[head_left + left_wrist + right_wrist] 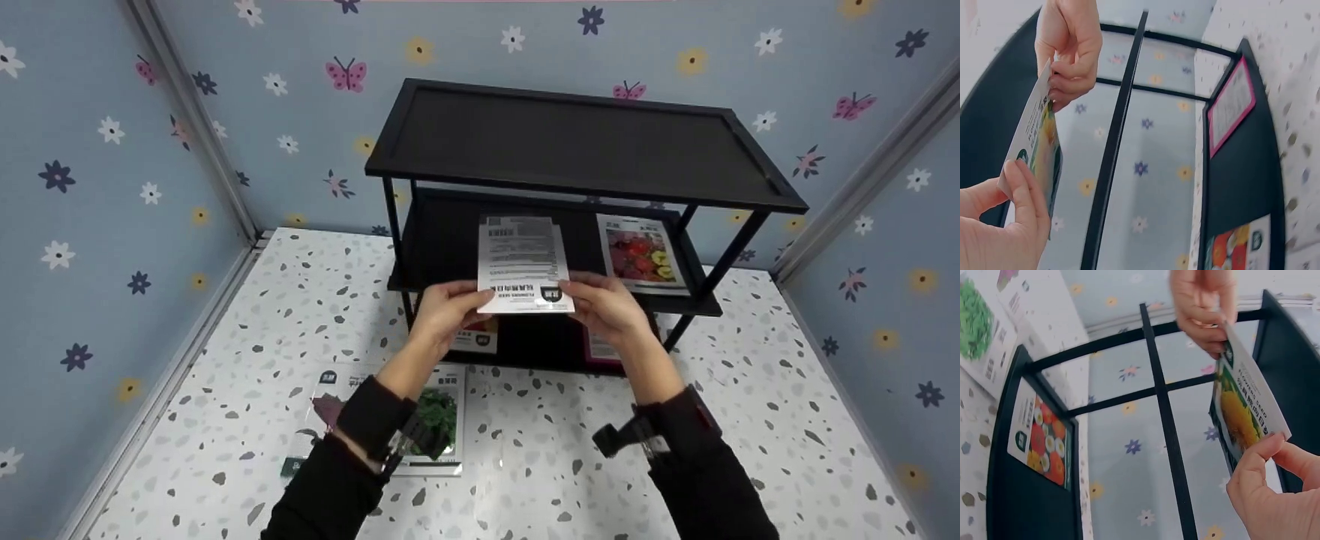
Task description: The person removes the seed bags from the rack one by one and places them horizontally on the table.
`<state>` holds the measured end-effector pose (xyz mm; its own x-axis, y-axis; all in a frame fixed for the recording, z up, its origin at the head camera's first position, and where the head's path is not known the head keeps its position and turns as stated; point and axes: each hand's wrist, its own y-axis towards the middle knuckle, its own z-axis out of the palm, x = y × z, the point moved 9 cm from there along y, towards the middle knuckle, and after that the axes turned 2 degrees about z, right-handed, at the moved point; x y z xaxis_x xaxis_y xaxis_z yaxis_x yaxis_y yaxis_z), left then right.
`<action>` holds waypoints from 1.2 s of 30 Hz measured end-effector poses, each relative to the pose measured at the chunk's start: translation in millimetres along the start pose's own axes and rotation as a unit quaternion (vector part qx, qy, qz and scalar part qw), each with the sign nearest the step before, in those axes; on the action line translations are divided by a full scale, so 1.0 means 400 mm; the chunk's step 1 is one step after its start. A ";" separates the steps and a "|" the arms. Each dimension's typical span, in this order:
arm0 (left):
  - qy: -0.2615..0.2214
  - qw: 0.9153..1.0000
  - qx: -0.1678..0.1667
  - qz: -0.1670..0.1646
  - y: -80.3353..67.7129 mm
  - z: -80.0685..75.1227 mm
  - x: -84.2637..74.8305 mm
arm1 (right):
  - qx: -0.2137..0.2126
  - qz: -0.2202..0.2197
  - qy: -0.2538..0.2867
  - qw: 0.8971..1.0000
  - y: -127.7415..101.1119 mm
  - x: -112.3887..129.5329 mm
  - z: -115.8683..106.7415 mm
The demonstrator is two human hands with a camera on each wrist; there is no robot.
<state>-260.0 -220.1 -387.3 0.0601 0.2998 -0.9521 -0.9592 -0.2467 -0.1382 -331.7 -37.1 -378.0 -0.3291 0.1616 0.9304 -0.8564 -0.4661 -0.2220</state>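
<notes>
Two hands: both on one seed packet (523,264), held up in front of the black shelf rack (577,142) at the height of its middle shelf.
Left hand (448,306): thumb and fingers pinched on the packet's lower left corner; seen at the lower left of the left wrist view (1008,225) with the thumb pressed flat on the card.
Right hand (606,301): thumb and fingers pinched on the lower right corner; seen at the lower right of the right wrist view (1275,495).
Packet position: upright, tilted a little, printed back with white text panel and barcode turned toward the head camera; front with yellow flowers turned toward the rack, visible in the right wrist view (1241,410).
Packet contact: touched by the two hands only; whether its top edge meets the shelf cannot be told.
Middle shelf: second packet with red and yellow flowers (643,253) lying flat at the right, well apart from the held one.
Bottom shelf: pink-edged packet (600,346) partly hidden behind the right hand; another packet (480,337) partly hidden behind the left hand.
Top shelf: dark tray surface with raised rim.
Tabletop (750,420): white with grey speckles; packet with green leaves (442,420) and packet with purple leaves (330,409) lying side by side under the left forearm.
Sleeves: black, with a camera clip on each wrist.
Walls: blue, with flowers and butterflies.
</notes>
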 end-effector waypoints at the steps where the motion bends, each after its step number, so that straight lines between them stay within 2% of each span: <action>1: -0.009 1.000 0.004 0.005 -0.011 0.003 0.008 | 0.005 -0.007 0.007 1.000 -0.013 -0.004 -0.001; 8: -0.025 0.999 0.023 0.014 -0.087 0.016 0.071 | 0.001 -0.036 0.019 0.999 -0.104 -0.053 -0.028; 16: -0.025 0.998 0.050 0.024 -0.164 0.026 0.149 | -0.009 -0.068 0.040 0.997 -0.185 -0.145 -0.072; 21: -0.022 0.998 0.045 0.023 -0.200 0.017 0.203 | -0.007 -0.077 0.030 0.997 -0.222 -0.196 -0.087; 25: -0.022 0.999 0.037 0.011 -0.218 0.008 0.247 | -0.021 -0.061 0.018 0.998 -0.245 -0.242 -0.103; 28: -0.021 0.999 0.026 0.005 -0.223 -0.002 0.275 | -0.017 -0.074 0.004 0.997 -0.243 -0.286 -0.124; 29: -0.016 1.000 0.021 0.004 -0.223 -0.005 0.283 | 0.000 -0.090 0.007 0.996 -0.242 -0.292 -0.124; 34: 0.039 0.999 -0.015 0.025 -0.223 -0.019 0.286 | 0.007 -0.133 -0.037 0.990 -0.157 -0.433 -0.237; 36: 0.073 0.996 -0.027 0.051 -0.226 -0.019 0.270 | -0.019 -0.136 -0.063 0.989 -0.120 -0.487 -0.287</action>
<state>-164.6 -172.5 -479.7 0.0059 0.1343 -0.9909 -0.9465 -0.3189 -0.0488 -272.2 53.7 -582.2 -0.0347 0.1649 0.9857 -0.9215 -0.3870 0.0323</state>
